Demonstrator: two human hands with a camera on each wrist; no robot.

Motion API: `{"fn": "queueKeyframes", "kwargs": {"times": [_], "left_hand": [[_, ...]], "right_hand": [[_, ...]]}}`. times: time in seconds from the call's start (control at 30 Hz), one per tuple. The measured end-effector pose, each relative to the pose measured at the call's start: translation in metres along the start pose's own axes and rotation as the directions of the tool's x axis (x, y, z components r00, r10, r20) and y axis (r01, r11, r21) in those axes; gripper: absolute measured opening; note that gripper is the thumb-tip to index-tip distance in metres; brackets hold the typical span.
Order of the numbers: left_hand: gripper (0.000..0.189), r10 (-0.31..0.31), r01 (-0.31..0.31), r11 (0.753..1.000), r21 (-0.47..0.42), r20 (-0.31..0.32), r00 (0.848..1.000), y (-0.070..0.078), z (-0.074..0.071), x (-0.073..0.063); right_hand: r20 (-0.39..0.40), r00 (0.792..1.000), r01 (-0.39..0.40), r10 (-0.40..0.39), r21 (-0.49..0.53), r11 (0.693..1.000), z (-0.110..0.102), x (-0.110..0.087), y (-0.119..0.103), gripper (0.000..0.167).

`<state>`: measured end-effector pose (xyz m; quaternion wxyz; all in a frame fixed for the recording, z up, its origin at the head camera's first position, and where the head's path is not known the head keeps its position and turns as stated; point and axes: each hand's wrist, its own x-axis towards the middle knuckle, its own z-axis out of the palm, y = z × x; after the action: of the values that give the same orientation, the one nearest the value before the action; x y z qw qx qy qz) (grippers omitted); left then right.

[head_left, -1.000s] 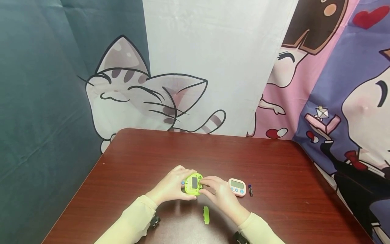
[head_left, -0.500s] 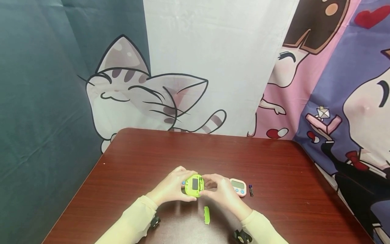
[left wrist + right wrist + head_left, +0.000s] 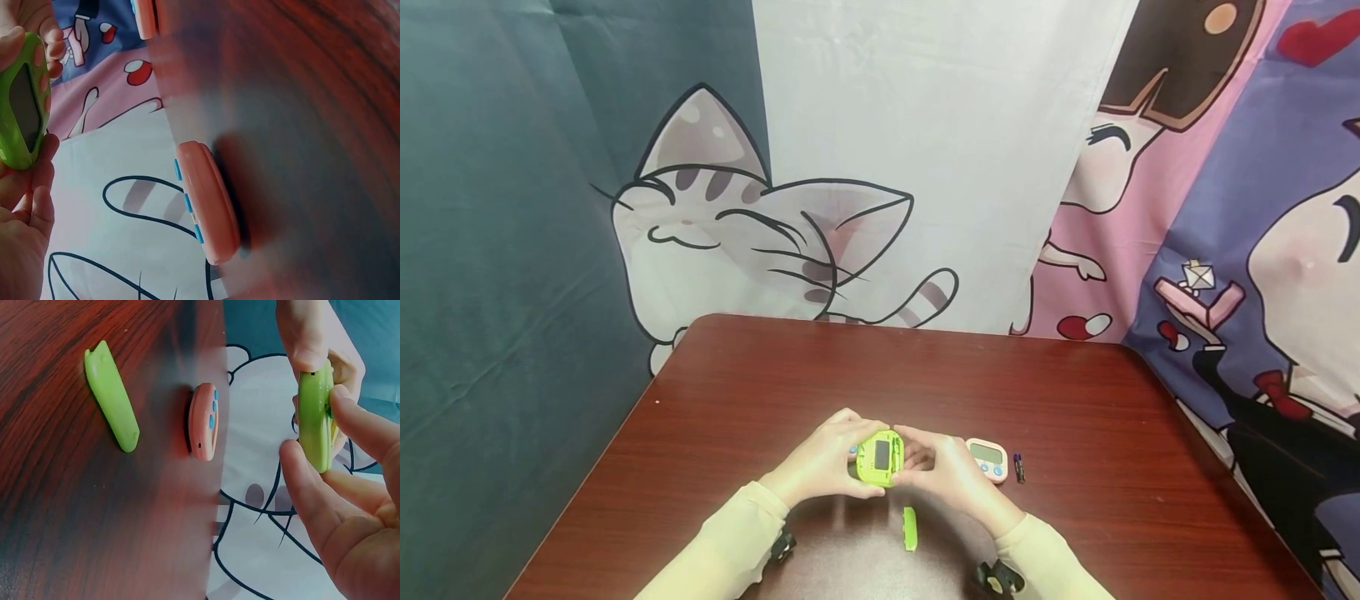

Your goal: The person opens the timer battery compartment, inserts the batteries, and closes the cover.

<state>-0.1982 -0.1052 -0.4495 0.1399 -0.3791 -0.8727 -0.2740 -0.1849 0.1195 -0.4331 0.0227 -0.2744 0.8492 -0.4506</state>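
A green digital timer (image 3: 874,458) is held up over the table between both hands, a dark rectangular panel facing me and a narrow slot along its right side. My left hand (image 3: 820,458) grips its left side, thumb below and fingers above. At the opposite edge, the thumb and forefinger of my right hand (image 3: 951,471) pinch the timer, on either side of it in the right wrist view. A slim green battery cover (image 3: 910,529) lies on the table below it. In the right wrist view the timer (image 3: 315,419) appears edge-on, partly covered by fingers.
One pink timer (image 3: 987,460) with blue buttons lies just beyond the right hand, beside a small dark battery (image 3: 1018,468). Another pink timer (image 3: 209,203) stands out in the left wrist view; the left hand mostly hides it from the head view. Printed curtains surround the brown table (image 3: 760,367).
My right fingers have gone from the slot on the timer's right side to spreading around its right edge, forefinger at the top and thumb at the bottom. The left hand keeps its grip.
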Motion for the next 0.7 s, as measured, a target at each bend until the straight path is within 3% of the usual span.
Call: {"fn": "queueKeyframes", "kwargs": {"times": [0.1,0.37,0.7], "left_hand": [[0.076,-0.002,0.002,1.000,-0.001,0.001,1.000,0.0006,0.0006,-0.0001],[0.076,-0.016,0.016,0.999,-0.039,0.001,1.000,0.0047,-0.0022,0.0011],[0.074,-0.018,0.018,1.000,0.000,0.008,1.000,0.0050,-0.0033,0.0009]], "right_hand": [[0.023,1.000,-0.004,0.004,0.007,1.000,-0.0008,0.0003,0.0005,0.066],[0.047,0.995,-0.098,0.092,0.167,0.981,-0.0023,0.0024,0.0001,0.064],[0.055,0.994,-0.102,0.094,0.174,0.980,0.0006,0.0034,0.0022,0.062]]}}
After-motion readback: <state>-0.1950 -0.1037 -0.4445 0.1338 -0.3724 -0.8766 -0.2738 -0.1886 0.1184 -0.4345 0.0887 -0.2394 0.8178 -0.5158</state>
